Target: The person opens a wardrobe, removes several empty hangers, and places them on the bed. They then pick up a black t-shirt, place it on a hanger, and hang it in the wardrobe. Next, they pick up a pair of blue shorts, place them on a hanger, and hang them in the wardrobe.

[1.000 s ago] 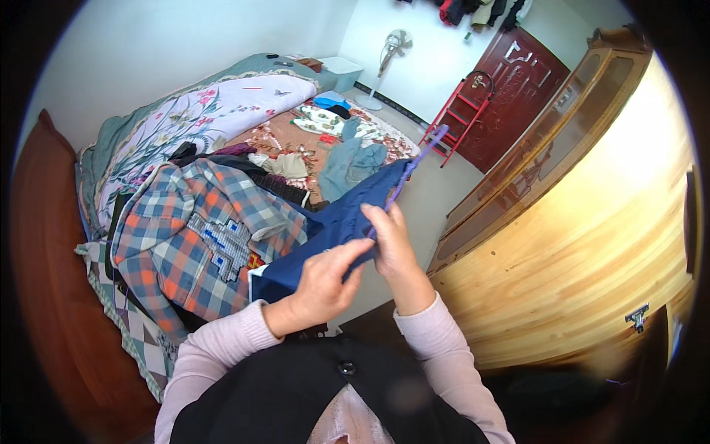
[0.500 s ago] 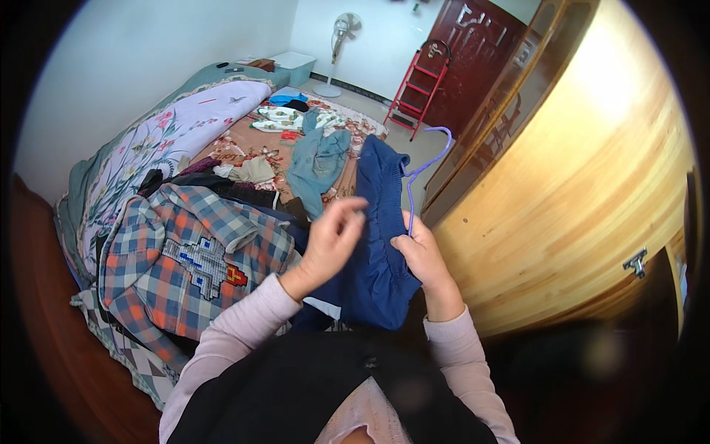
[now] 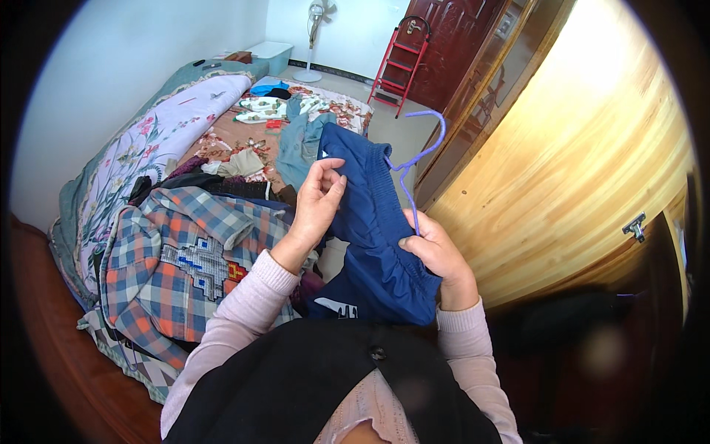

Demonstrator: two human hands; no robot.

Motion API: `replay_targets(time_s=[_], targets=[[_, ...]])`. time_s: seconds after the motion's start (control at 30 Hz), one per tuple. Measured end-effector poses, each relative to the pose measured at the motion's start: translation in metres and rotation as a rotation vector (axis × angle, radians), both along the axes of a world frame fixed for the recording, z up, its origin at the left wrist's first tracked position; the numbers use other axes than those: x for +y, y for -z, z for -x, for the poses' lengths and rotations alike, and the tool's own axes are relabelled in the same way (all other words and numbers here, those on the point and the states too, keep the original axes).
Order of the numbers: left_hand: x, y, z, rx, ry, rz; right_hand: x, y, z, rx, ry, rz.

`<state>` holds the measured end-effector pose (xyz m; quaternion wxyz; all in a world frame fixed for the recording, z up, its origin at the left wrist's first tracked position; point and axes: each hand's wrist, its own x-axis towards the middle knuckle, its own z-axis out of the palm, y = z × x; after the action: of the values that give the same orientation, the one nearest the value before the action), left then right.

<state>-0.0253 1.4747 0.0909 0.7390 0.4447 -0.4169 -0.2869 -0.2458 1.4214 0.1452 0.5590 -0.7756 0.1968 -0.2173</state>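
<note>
In front of me hang navy blue elastic-waist pants [image 3: 370,214] with a white mark low on the fabric. My right hand [image 3: 440,255] is closed on their waistband together with a purple hanger [image 3: 409,172], whose hook sticks up above the waist. My left hand [image 3: 319,200] is at the pants' left side, its fingers bent and apart; whether the fingertips touch the cloth is hard to tell. Left of that hand, on the bed, lies a plaid hooded shirt [image 3: 148,259] in orange, blue and white with a blocky grey patch.
More clothes, including a teal garment [image 3: 296,144] and a white patterned one [image 3: 262,109], lie across the bed [image 3: 211,144]. A wooden cabinet door [image 3: 562,170] stands at my right. Further back are a red step ladder [image 3: 399,70], a fan [image 3: 316,33] and a pale blue bin [image 3: 274,55].
The upper part of the pants has swung left and spread wider. My left hand has moved a little left and up; my right hand keeps its hold on pants and hanger, slightly further right.
</note>
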Motion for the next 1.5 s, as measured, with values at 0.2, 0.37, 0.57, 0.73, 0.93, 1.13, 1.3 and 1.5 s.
replay_targets(time_s=[0.2,0.37,0.57,0.73,0.93,1.13,1.3,1.5], targets=[[0.002,0.011,-0.003,-0.024,-0.025,-0.059,0.002,0.012,0.001,-0.010,0.052,-0.027],[0.004,0.015,-0.012,0.019,-0.032,-0.070,0.001,0.016,0.009,0.028,0.046,-0.027],[0.007,0.012,-0.018,-0.032,-0.149,-0.093,-0.004,0.018,0.019,0.037,0.009,-0.028],[0.001,0.020,-0.035,-0.071,-0.249,-0.043,-0.007,0.020,0.030,-0.019,0.015,-0.020],[0.004,0.010,-0.038,-0.751,-0.580,0.092,-0.008,0.018,0.030,0.049,0.001,-0.068],[0.002,0.002,-0.039,-0.745,-0.289,-0.056,-0.009,0.022,0.023,0.016,-0.011,-0.021],[-0.008,0.012,-0.052,-0.140,0.135,0.008,-0.005,0.005,0.019,0.048,-0.009,-0.106],[-0.026,0.004,-0.065,-0.100,-0.090,0.012,-0.015,-0.012,-0.012,0.018,0.050,-0.130]])
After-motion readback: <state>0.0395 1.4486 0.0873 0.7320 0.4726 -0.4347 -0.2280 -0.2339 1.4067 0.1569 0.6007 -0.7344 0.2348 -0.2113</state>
